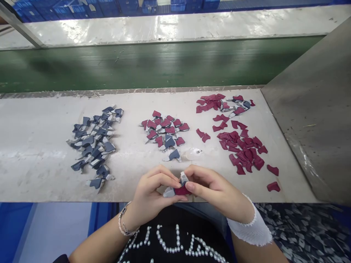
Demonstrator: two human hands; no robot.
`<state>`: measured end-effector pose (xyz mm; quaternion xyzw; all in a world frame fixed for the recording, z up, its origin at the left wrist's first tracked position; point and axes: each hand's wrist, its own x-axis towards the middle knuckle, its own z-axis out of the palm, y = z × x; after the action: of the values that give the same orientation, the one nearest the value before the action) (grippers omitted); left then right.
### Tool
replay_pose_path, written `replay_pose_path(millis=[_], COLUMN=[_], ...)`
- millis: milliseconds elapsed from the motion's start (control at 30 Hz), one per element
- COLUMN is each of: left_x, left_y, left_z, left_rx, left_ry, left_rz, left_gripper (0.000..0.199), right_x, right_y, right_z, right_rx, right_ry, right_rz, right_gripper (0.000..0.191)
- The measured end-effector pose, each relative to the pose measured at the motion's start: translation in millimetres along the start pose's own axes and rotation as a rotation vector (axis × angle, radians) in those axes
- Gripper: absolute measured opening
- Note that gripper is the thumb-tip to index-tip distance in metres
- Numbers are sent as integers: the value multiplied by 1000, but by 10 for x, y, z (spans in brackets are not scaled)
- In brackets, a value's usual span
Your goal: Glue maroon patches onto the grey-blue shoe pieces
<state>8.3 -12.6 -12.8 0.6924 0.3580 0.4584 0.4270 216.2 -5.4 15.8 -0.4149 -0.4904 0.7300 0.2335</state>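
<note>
Both the left hand [152, 191] and right hand [216, 190] clamped together on a maroon-and-grey shoe piece [177, 190], just inside the near edge of a white workbench [35, 171], loose maroon pieces [242, 153] near the right, grey-blue pieces [93, 146] well apart leftward.

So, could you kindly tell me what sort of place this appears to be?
It looks like a factory production line, possibly for footwear: a green conveyor belt runs behind the bench, blue crates stand beyond, and maroon cut pieces and slate-blue cut pieces lie in piles.

two hands [149, 195], one grey heap [93, 142], two mixed heaps [164, 133], one maroon heap [242, 151]
</note>
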Motion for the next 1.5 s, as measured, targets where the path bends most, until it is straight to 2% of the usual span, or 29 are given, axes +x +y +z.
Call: replay_pose_path(millis=[133,300,367,467,700,833,1033,1133,1233,1367,1500], left_x=[-12,-30,-35,-36,-30,-30,-26,-22,-10,5,11], left_y=[10,15,12,13,61,76,94,106,114,120,136], left_z=[2,3,-5,-17,-30,-30,-2,16,19,-1,-11], left_rx=[-3,30,47,56,-44,-49,-3,15,-13,-52,-49], left_ry=[12,34,19,15,35,27,33,60,80,56,34], left_rz=[20,65,77,90,44,55,89,107,98,69,85], left_gripper=[27,25,25,27,31,31,29,27,28,30,30], right_x=[-29,-34,-38,-61,-119,-144,-177,-173,-191,-243,-262], right_y=[-24,-93,-106,-122,-217,-220,-205,-217,-240,-269,-277], right_z=[15,103,148,173,89,108,228,259,233,169,157], right_rx=[-42,-391,-467,-449,-309,-362,-541,-547,-507,-529,-551], right_ry=[18,87,121,115,-6,12,108,148,121,80,64], right_rz=[-21,-108,-107,-95,-150,-145,-154,-165,-179,-227,-216], right_gripper=[20,24,25,24,18,17,23,21,21,15,17])
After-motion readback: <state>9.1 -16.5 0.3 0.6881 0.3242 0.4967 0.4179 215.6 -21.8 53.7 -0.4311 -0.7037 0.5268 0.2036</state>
